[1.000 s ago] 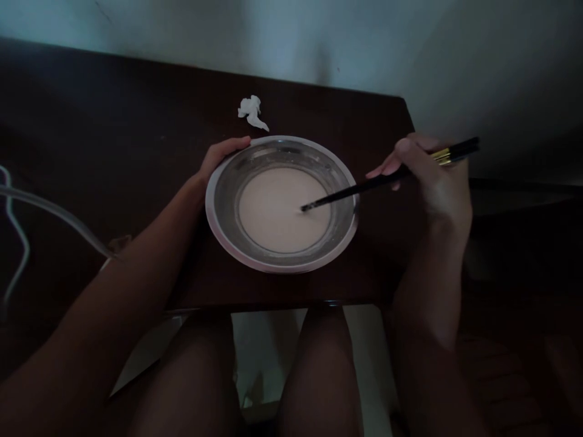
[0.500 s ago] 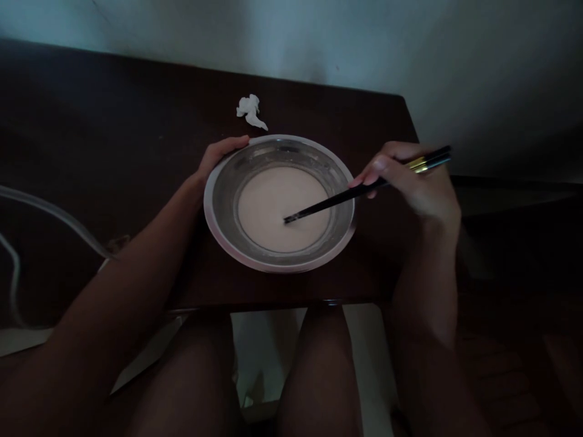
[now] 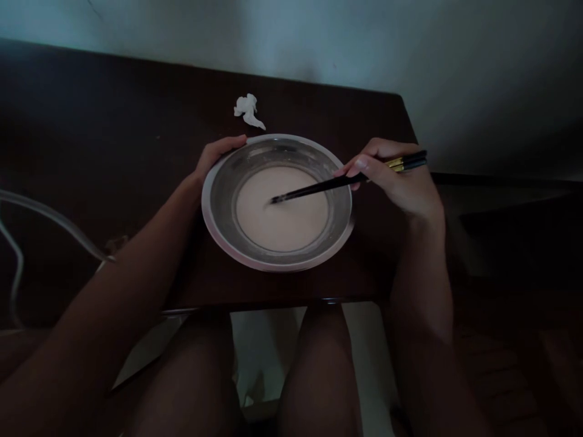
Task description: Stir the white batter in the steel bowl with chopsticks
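A wide metal bowl [image 3: 220, 227] stands on the dark table, partly filled with a pale, milky liquid [image 3: 282, 224]. My left hand [image 3: 216, 155] grips the bowl's far left rim, its fingers along the outer edge. On the other side, my right hand [image 3: 392, 173] is closed around a pair of black chopsticks [image 3: 314, 189] with gold bands near their upper ends. The chopsticks slant over the right rim, and their tips meet the liquid left of its middle. Part of my left hand's grip is hidden beneath the rim.
Behind the bowl lies a crumpled white tissue [image 3: 249, 111] on the dark table [image 3: 113, 121]. A pale cable or tube [image 3: 50, 212] curves across the left side. The wall [image 3: 319, 42] borders the table's back, and my legs are under its front edge.
My right hand has moved left and the chopstick tips have shifted left and slightly away from me through the liquid. My left hand stays on the rim.
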{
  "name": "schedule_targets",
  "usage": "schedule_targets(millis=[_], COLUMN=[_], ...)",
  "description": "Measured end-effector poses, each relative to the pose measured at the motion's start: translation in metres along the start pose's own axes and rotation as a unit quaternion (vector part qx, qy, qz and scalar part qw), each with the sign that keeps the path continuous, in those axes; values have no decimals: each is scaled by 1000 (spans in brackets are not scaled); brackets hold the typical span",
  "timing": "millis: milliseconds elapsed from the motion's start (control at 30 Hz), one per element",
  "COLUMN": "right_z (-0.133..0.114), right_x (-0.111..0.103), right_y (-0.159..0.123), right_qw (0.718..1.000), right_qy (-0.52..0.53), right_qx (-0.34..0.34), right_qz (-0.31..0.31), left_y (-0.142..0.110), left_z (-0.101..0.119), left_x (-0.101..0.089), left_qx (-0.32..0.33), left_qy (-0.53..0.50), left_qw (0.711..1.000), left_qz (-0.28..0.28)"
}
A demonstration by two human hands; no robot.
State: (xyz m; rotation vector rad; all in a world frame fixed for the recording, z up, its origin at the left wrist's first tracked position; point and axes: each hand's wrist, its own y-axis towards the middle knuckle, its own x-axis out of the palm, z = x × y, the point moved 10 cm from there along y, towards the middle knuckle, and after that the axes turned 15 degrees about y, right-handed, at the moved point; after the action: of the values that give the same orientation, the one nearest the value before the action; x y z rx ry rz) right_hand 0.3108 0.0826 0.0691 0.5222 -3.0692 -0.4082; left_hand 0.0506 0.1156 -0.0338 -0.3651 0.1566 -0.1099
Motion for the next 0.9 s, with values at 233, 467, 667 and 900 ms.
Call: schedule_targets(millis=[233,467,667,900], right_z=[-2,-6,-2,-4], right_x=[-10,-13,-2,-20], right_y=[-6,-4,-6,-6], right_qw=[999,998,1000,997], right_qy=[19,-13,8,6], right_qx=[2,-31,0,-25], right_qz=[37,47,4,67], left_y=[7,3,5,1], left_z=[-10,-6,-5,-1], left_x=[-8,-2,-3,1], left_qx=[-22,-10,-5,-1], left_qy=[-17,-13,-2,-22], left_qw=[999,1000,1000,1000], left_qz=[23,-5,-7,2])
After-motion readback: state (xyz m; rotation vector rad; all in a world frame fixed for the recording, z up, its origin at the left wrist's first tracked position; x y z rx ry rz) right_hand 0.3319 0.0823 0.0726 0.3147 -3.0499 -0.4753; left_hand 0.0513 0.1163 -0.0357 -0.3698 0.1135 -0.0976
